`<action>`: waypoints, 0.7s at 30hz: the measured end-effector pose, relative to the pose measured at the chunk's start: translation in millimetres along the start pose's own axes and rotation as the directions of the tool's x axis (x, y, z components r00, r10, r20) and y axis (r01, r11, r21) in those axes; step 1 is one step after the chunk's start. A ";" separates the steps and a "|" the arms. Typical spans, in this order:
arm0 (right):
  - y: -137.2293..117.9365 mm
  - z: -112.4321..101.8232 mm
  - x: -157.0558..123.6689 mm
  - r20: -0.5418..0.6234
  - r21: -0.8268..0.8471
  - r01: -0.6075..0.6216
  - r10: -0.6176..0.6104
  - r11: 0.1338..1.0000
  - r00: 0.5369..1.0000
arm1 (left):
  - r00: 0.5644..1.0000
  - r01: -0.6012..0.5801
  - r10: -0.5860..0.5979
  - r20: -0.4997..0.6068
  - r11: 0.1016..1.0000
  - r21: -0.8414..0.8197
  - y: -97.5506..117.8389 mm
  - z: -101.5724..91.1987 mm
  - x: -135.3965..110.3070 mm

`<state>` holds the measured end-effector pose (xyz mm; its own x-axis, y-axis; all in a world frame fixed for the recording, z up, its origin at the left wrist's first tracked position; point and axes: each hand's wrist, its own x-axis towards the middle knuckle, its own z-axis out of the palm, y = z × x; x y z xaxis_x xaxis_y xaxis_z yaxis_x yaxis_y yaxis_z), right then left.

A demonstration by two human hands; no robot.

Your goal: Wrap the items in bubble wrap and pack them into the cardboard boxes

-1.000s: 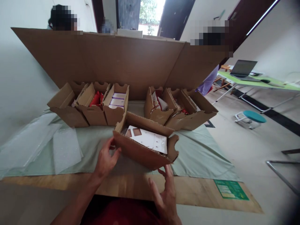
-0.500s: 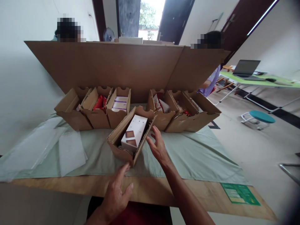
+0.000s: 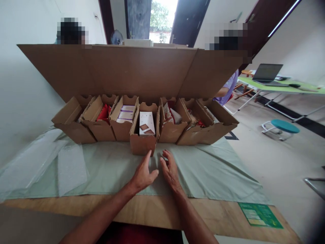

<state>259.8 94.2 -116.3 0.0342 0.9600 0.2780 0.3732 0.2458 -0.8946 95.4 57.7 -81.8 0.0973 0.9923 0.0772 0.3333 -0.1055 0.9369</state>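
A cardboard bin (image 3: 142,145) stands in the middle of the row of bins, jutting a little toward me. Inside it lies a white box (image 3: 146,120) with brown squares printed on its near end. My left hand (image 3: 144,173) is just in front of the bin, thumb apart from the fingers; its fingertips are at the bin's lower front, and I cannot tell if they touch. To the right, my right hand (image 3: 169,169) hovers over the green cloth (image 3: 203,169) with fingers apart and curved, holding nothing.
Several cardboard bins flank the middle one, holding red packets (image 3: 103,113), white-and-purple boxes (image 3: 126,113) and other packets. Behind rises a cardboard panel (image 3: 132,71). Clear plastic bags (image 3: 71,167) lie at left. Two people sit beyond the panel. A blue stool (image 3: 284,126) stands at right.
The middle bin has moved away from me and turned straight, into the gap in the row. My left hand has moved forward and right; my right hand has dropped back from the bin's side.
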 end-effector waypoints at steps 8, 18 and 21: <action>11.5 6.2 2.4 0.014 -0.085 0.097 -0.096 0.992 0.995 | 0.994 -0.067 0.083 -0.074 0.979 0.194 6.9 -5.1 86.1; 10.5 14.8 1.9 0.037 -0.145 0.114 -0.110 0.983 0.993 | 0.909 -0.050 0.121 -0.398 0.982 0.185 -15.5 -25.5 72.9; 8.2 13.0 2.1 0.044 -0.136 0.108 -0.102 0.985 0.994 | 0.927 -0.043 0.110 -0.358 0.981 0.192 -11.2 -28.1 89.9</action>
<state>250.8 99.9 -127.6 -0.0455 0.9348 0.3524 0.4977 0.3270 -0.8034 74.1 149.9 -75.8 -0.2089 0.9317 0.2972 0.5025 -0.1584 0.8499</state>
